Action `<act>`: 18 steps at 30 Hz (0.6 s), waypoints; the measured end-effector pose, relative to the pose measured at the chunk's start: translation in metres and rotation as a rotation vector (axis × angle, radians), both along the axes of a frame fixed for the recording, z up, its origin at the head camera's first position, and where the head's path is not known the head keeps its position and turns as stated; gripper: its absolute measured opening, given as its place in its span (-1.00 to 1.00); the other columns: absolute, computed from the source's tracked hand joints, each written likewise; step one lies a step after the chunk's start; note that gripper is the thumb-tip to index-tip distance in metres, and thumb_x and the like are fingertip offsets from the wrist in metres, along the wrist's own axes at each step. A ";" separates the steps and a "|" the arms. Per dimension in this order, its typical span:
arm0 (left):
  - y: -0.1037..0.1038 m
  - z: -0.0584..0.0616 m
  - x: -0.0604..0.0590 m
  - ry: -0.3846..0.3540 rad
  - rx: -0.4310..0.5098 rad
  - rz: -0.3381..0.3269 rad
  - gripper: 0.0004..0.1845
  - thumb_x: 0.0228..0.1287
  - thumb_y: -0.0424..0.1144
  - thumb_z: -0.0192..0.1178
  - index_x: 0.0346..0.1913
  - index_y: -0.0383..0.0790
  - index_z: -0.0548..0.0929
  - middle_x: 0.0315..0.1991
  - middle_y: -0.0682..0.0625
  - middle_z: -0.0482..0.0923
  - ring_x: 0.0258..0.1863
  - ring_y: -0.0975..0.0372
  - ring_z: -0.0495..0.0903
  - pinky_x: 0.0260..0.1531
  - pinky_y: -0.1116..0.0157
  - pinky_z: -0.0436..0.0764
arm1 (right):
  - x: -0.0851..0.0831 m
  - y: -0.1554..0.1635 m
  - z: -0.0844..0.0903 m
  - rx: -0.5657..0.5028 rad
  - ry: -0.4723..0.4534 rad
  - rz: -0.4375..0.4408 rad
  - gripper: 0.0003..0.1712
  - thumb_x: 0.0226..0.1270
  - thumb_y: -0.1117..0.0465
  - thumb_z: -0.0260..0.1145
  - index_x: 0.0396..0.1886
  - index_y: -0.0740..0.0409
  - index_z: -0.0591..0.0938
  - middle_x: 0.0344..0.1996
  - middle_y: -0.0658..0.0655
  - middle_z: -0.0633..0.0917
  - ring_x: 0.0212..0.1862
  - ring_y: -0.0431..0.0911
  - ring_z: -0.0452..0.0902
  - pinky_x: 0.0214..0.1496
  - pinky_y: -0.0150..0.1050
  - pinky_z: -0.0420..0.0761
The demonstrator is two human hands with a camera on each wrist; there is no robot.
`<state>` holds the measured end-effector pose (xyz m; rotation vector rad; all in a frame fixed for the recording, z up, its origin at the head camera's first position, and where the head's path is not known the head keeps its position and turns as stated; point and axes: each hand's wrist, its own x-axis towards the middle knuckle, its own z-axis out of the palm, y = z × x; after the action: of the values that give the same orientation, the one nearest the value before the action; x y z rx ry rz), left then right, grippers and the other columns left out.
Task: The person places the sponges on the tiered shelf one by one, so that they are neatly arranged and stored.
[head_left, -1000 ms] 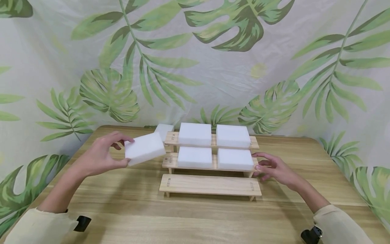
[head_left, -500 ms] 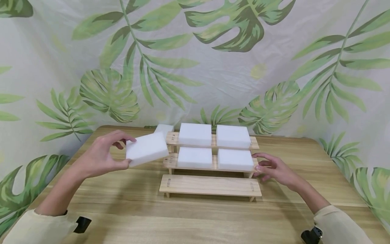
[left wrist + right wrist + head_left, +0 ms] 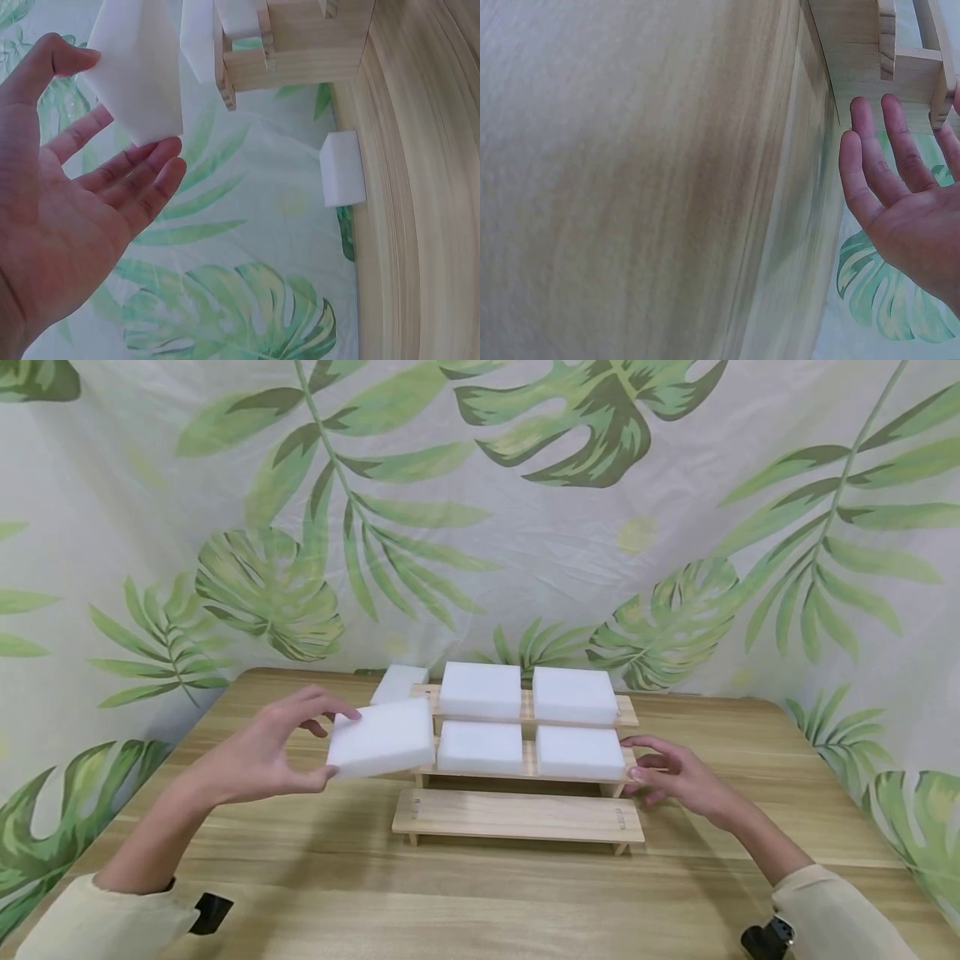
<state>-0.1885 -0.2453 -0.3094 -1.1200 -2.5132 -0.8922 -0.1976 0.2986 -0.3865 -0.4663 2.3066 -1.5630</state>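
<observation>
My left hand (image 3: 262, 752) pinches a white foam block (image 3: 382, 739) between thumb and fingers. The block hangs slightly tilted at the left end of a three-step wooden stand (image 3: 517, 816), overlapping its middle step; contact cannot be told. In the left wrist view, the held block (image 3: 139, 67) shows its underside, with fingertips along its edge. At the stand's right end, my right hand (image 3: 686, 781) holds the middle step's end with thumb and index finger. The other fingers of the right hand (image 3: 907, 187) are loosely extended below the boards in the right wrist view.
Two foam blocks sit on the top step, a left one (image 3: 480, 691) and a right one (image 3: 575, 695). The middle step bears two more, left (image 3: 480, 747) and right (image 3: 580, 752). Another block (image 3: 400, 682) lies on the table (image 3: 480, 902) behind the stand's left end.
My left hand has moved the foam block rightward and slightly down toward the stand, and the block is more level. The right hand has stayed at the stand's right end.
</observation>
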 end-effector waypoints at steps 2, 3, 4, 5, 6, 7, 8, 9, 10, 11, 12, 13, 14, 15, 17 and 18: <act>0.004 -0.001 0.000 -0.006 0.006 -0.023 -0.35 -0.18 -0.45 0.55 0.11 -0.09 0.66 0.06 0.06 0.60 -0.07 0.29 0.55 -0.16 0.28 0.68 | 0.000 0.000 0.000 -0.002 -0.001 0.002 -0.34 0.59 0.24 0.22 0.52 0.40 0.24 -0.08 0.26 0.71 -0.06 0.08 0.76 -0.09 0.00 0.75; 0.006 -0.001 0.000 -0.010 0.006 -0.030 -0.36 -0.17 -0.44 0.55 0.11 -0.08 0.65 0.07 0.05 0.60 -0.05 0.29 0.55 -0.16 0.27 0.68 | 0.000 0.000 0.000 -0.004 -0.001 0.002 -0.34 0.59 0.24 0.22 0.52 0.39 0.24 -0.08 0.26 0.71 -0.06 0.08 0.76 -0.09 0.00 0.75; 0.008 -0.001 -0.001 -0.014 0.004 -0.036 -0.36 -0.15 -0.44 0.54 0.11 -0.08 0.65 0.08 0.05 0.60 -0.04 0.28 0.55 -0.15 0.26 0.68 | 0.000 0.000 0.000 -0.006 -0.001 0.003 -0.34 0.59 0.24 0.22 0.52 0.39 0.24 -0.08 0.26 0.71 -0.05 0.08 0.76 -0.09 0.00 0.75; 0.010 -0.002 -0.001 -0.017 0.003 -0.042 -0.37 -0.14 -0.43 0.54 0.11 -0.08 0.65 0.08 0.05 0.60 -0.03 0.28 0.55 -0.15 0.26 0.68 | 0.000 0.000 0.000 -0.007 -0.001 0.005 -0.34 0.59 0.24 0.22 0.52 0.39 0.24 -0.08 0.26 0.71 -0.05 0.08 0.76 -0.09 0.00 0.75; 0.012 -0.002 -0.001 -0.020 0.002 -0.048 -0.38 -0.12 -0.43 0.54 0.12 -0.09 0.64 0.09 0.05 0.60 -0.03 0.27 0.55 -0.15 0.26 0.68 | 0.000 0.000 0.000 -0.008 -0.001 0.006 -0.35 0.59 0.24 0.22 0.52 0.39 0.24 -0.08 0.26 0.71 -0.05 0.08 0.76 -0.09 0.00 0.75; 0.014 -0.002 -0.001 -0.023 -0.002 -0.051 -0.38 -0.11 -0.43 0.54 0.12 -0.08 0.64 0.09 0.05 0.60 -0.03 0.28 0.55 -0.15 0.26 0.68 | 0.000 0.000 0.000 -0.009 -0.001 0.006 -0.35 0.59 0.24 0.22 0.52 0.39 0.24 -0.08 0.27 0.71 -0.05 0.08 0.76 -0.09 0.00 0.75; 0.016 -0.002 -0.002 -0.022 -0.003 -0.055 -0.38 -0.10 -0.42 0.54 0.12 -0.09 0.64 0.10 0.04 0.60 -0.04 0.27 0.56 -0.15 0.26 0.68 | 0.000 0.000 0.000 -0.008 -0.001 0.006 -0.35 0.59 0.24 0.22 0.52 0.39 0.24 -0.08 0.27 0.71 -0.05 0.08 0.76 -0.09 -0.01 0.75; 0.017 -0.002 -0.002 -0.021 -0.003 -0.060 -0.38 -0.10 -0.42 0.54 0.12 -0.09 0.64 0.10 0.04 0.60 -0.05 0.27 0.57 -0.15 0.26 0.68 | 0.000 0.001 0.000 -0.007 0.000 0.006 -0.35 0.59 0.24 0.22 0.52 0.38 0.24 -0.08 0.27 0.71 -0.05 0.08 0.76 -0.09 -0.01 0.75; 0.018 -0.002 -0.003 -0.019 -0.002 -0.065 -0.38 -0.10 -0.42 0.54 0.12 -0.09 0.64 0.11 0.04 0.60 -0.06 0.27 0.57 -0.14 0.27 0.68 | 0.000 0.001 -0.001 -0.006 0.000 0.006 -0.35 0.59 0.24 0.22 0.52 0.38 0.24 -0.08 0.27 0.71 -0.05 0.08 0.76 -0.09 -0.01 0.75; 0.020 -0.001 -0.003 -0.019 0.000 -0.071 -0.38 -0.09 -0.42 0.54 0.12 -0.09 0.64 0.11 0.04 0.60 -0.07 0.27 0.57 -0.14 0.27 0.67 | 0.000 0.001 -0.001 -0.006 0.001 0.005 -0.35 0.59 0.24 0.22 0.52 0.38 0.24 -0.07 0.27 0.71 -0.05 0.08 0.76 -0.10 -0.01 0.75; 0.021 -0.001 -0.003 -0.021 0.003 -0.076 -0.39 -0.09 -0.42 0.54 0.12 -0.09 0.64 0.11 0.04 0.60 -0.07 0.27 0.58 -0.14 0.27 0.67 | 0.000 0.001 -0.001 -0.004 0.002 0.006 -0.34 0.59 0.24 0.22 0.52 0.38 0.24 -0.07 0.28 0.71 -0.06 0.08 0.76 -0.10 -0.01 0.75; 0.022 -0.001 -0.003 -0.022 0.008 -0.082 -0.39 -0.09 -0.42 0.54 0.12 -0.09 0.64 0.11 0.04 0.59 -0.06 0.27 0.58 -0.14 0.27 0.68 | 0.000 0.001 -0.001 -0.002 0.003 0.006 -0.34 0.59 0.23 0.22 0.52 0.38 0.24 -0.07 0.28 0.71 -0.06 0.08 0.76 -0.10 -0.01 0.75; 0.024 -0.002 -0.004 -0.021 0.014 -0.091 -0.39 -0.10 -0.42 0.54 0.12 -0.09 0.64 0.11 0.03 0.60 -0.06 0.26 0.58 -0.14 0.26 0.68 | 0.000 0.001 -0.001 -0.001 0.003 0.006 -0.34 0.59 0.23 0.22 0.52 0.38 0.24 -0.07 0.28 0.71 -0.06 0.08 0.76 -0.10 -0.01 0.75; 0.025 -0.002 -0.004 -0.023 0.019 -0.097 -0.39 -0.10 -0.42 0.54 0.12 -0.09 0.64 0.11 0.03 0.60 -0.05 0.26 0.58 -0.14 0.26 0.68 | 0.000 0.001 -0.001 0.000 0.003 0.005 -0.34 0.59 0.23 0.22 0.52 0.38 0.24 -0.07 0.28 0.71 -0.05 0.08 0.76 -0.10 -0.01 0.75; 0.028 -0.002 -0.004 -0.027 0.027 -0.111 -0.40 -0.10 -0.42 0.54 0.11 -0.10 0.64 0.10 0.03 0.60 -0.03 0.26 0.57 -0.14 0.26 0.68 | 0.000 0.001 -0.001 0.000 0.002 0.004 -0.34 0.59 0.23 0.22 0.52 0.38 0.24 -0.07 0.28 0.70 -0.05 0.08 0.76 -0.10 -0.01 0.75; 0.030 -0.002 -0.005 -0.028 0.030 -0.118 -0.41 -0.09 -0.42 0.54 0.10 -0.10 0.64 0.09 0.03 0.60 -0.02 0.25 0.57 -0.14 0.26 0.68 | 0.000 0.001 -0.001 0.001 0.002 0.002 -0.34 0.59 0.23 0.22 0.52 0.38 0.24 -0.07 0.28 0.70 -0.05 0.08 0.76 -0.10 -0.01 0.75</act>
<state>-0.1932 -0.2151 -0.3119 -1.2661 -2.4692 -0.9785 -0.1980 0.2998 -0.3877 -0.4701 2.3069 -1.5613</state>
